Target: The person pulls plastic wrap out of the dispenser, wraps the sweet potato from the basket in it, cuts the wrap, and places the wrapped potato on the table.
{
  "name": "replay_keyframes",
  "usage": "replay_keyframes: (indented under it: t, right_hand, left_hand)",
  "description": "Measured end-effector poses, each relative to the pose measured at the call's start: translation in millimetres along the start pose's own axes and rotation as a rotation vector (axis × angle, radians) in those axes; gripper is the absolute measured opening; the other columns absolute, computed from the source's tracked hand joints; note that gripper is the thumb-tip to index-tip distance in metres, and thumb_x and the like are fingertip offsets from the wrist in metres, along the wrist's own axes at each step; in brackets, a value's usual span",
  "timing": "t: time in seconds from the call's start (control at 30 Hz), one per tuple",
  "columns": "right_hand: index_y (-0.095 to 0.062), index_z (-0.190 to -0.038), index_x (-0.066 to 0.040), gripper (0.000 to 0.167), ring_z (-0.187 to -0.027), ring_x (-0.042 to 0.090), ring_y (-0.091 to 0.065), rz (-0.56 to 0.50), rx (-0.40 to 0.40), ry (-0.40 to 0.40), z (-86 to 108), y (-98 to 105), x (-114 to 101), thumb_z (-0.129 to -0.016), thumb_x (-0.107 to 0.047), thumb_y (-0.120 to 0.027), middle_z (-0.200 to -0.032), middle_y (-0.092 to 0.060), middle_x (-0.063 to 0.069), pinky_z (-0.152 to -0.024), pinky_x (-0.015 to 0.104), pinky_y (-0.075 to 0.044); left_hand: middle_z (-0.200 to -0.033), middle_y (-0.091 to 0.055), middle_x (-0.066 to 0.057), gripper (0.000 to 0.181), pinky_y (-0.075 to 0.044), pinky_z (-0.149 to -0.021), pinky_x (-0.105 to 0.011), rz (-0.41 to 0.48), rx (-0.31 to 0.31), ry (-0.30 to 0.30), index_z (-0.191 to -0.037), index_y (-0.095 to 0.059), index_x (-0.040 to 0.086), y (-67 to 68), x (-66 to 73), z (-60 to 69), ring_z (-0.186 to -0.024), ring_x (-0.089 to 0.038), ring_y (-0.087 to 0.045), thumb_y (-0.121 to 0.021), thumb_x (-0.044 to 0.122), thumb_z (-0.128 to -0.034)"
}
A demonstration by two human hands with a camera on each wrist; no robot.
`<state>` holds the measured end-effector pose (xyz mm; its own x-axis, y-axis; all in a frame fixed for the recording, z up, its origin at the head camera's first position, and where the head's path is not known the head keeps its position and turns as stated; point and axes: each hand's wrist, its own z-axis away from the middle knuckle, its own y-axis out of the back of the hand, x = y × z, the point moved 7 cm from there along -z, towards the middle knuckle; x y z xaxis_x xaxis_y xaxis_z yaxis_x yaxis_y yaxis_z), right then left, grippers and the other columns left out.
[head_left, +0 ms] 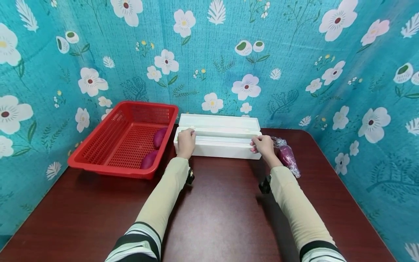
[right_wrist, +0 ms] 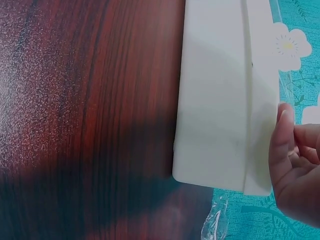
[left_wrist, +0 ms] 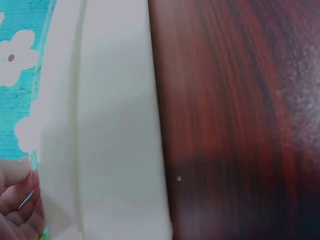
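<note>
A long white cling film dispenser box (head_left: 226, 150) lies on the table with its lid (head_left: 219, 120) raised at the back. My left hand (head_left: 186, 142) is at the box's left end, pinching the edge of clear cling film (left_wrist: 34, 159) between thumb and fingers. At the right end, my right hand (head_left: 263, 145) pinches the film's other corner. In the right wrist view a thin strip of film (right_wrist: 286, 85) shows beyond the box, above the fingertips. The roll inside is mostly hidden.
A red plastic basket (head_left: 73, 160) on the left holds purple oval vegetables (head_left: 148, 160). Right of the box lies a purple vegetable wrapped in clear film (head_left: 288, 157). A floral curtain (head_left: 209, 65) hangs behind the dark wooden table (head_left: 222, 211).
</note>
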<state>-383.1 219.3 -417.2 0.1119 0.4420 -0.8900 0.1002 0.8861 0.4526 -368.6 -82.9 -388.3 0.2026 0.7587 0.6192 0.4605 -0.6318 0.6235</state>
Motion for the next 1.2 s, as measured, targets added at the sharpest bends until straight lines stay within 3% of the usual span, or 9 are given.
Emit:
replay_keyframes:
  t: [0.23,0.43,0.67,0.83,0.97,1.1,1.2]
  right_hand:
    - [-0.058,-0.1,0.013,0.028,-0.048,0.01,-0.057,-0.036,-0.019,0.005,-2.1,2.0,0.2,-0.092,-0.011,-0.046,-0.078,-0.058,0.015,-0.052,0.026,-0.05]
    - [-0.056,-0.1,0.016,0.028,-0.049,0.011,-0.059,-0.095,-0.017,0.033,2.3,3.4,-4.3,-0.091,-0.008,-0.046,-0.074,-0.058,0.015,-0.052,0.026,-0.051]
    - [-0.054,-0.105,0.018,0.026,-0.053,0.012,-0.062,-0.235,-0.009,0.027,5.1,4.3,-1.6,-0.089,-0.003,-0.051,-0.073,-0.062,0.013,-0.056,0.028,-0.051]
    - [-0.057,-0.105,0.015,0.027,-0.057,0.011,-0.063,-0.342,0.079,0.028,3.3,5.0,5.6,-0.084,-0.001,-0.059,-0.076,-0.065,0.013,-0.058,0.025,-0.051]
    - [-0.06,-0.102,0.014,0.026,-0.061,0.01,-0.064,-0.353,0.146,0.057,1.5,6.4,7.6,-0.082,-0.003,-0.062,-0.076,-0.066,0.012,-0.058,0.022,-0.05]
    - [-0.062,-0.1,0.012,0.024,-0.068,0.011,-0.064,-0.333,0.184,0.068,-0.4,9.1,7.3,-0.081,-0.003,-0.063,-0.087,-0.065,0.02,-0.063,0.023,-0.05]
    - [-0.063,-0.1,0.011,0.024,-0.071,0.012,-0.064,-0.353,0.201,0.083,-0.8,11.5,5.9,-0.08,-0.002,-0.063,-0.093,-0.063,0.023,-0.067,0.023,-0.05]
  left_hand:
    - [-0.092,-0.065,-0.014,0.021,-0.048,-0.072,-0.043,-0.087,-0.023,0.053,-0.102,-0.067,0.001,-3.3,-5.4,2.4,-0.086,-0.027,-0.06,-0.064,0.005,-0.0811]
    - [-0.09,-0.065,-0.014,0.022,-0.046,-0.074,-0.046,-0.068,-0.026,0.069,-0.103,-0.066,0.001,-2.1,-6.8,2.7,-0.086,-0.026,-0.06,-0.064,0.004,-0.0806]
    - [-0.081,-0.064,-0.01,0.035,-0.046,-0.074,-0.036,0.064,0.074,0.092,-0.112,-0.06,0.0,-0.9,-14.9,3.2,-0.081,-0.024,-0.059,-0.064,-0.003,-0.078]
    - [-0.074,-0.062,-0.01,0.035,-0.045,-0.075,-0.037,0.124,0.176,0.055,-0.11,-0.061,0.003,1.4,-17.7,7.0,-0.078,-0.025,-0.059,-0.06,-0.007,-0.077]
    - [-0.074,-0.062,-0.011,0.028,-0.046,-0.074,-0.037,0.147,0.232,0.03,-0.102,-0.066,0.004,3.8,-18.9,9.0,-0.077,-0.025,-0.059,-0.058,-0.008,-0.0776]
    - [-0.075,-0.062,-0.011,0.026,-0.044,-0.076,-0.038,0.221,0.241,0.076,-0.1,-0.066,0.004,5.4,-22.8,6.9,-0.078,-0.024,-0.058,-0.059,-0.007,-0.0786]
    - [-0.076,-0.063,-0.01,0.026,-0.044,-0.073,-0.036,0.325,0.226,0.147,-0.102,-0.066,0.005,4.6,-27.3,3.2,-0.078,-0.022,-0.057,-0.061,-0.005,-0.0789]
